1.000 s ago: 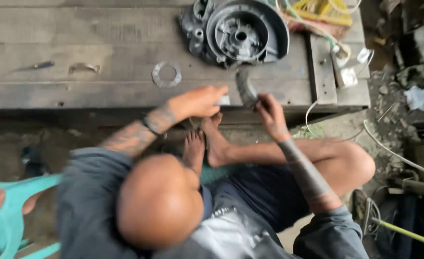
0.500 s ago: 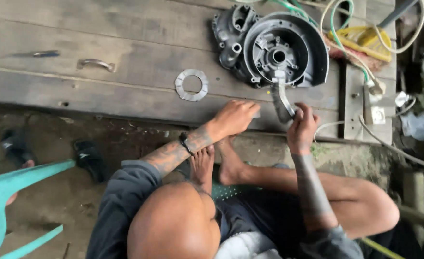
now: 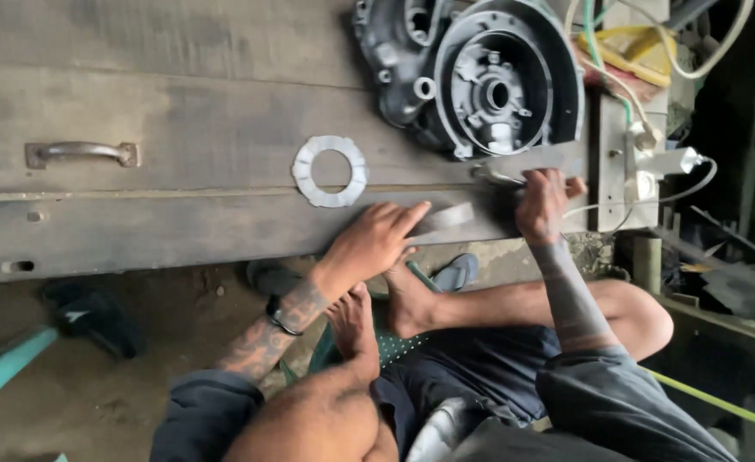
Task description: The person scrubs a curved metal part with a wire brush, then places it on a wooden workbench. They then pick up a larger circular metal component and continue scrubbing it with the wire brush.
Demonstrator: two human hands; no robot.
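engine cover (image 3: 480,77) top cut off; strip (image 3: 527,161) blurred

A weathered grey wooden plank platform (image 3: 181,94) fills the far half of the scene. A rusty metal drawer-style handle (image 3: 81,152) is fixed to it on the left. Near the middle lies a flat pale grey ring-shaped gasket (image 3: 330,171). Far right of it rests a dark grey round cast-metal engine cover (image 3: 471,73), open side up. A thin grey metal strip (image 3: 446,217) lies at the platform's near edge, right of centre. At the far right corner, white and green cables (image 3: 651,128) trail across the boards.
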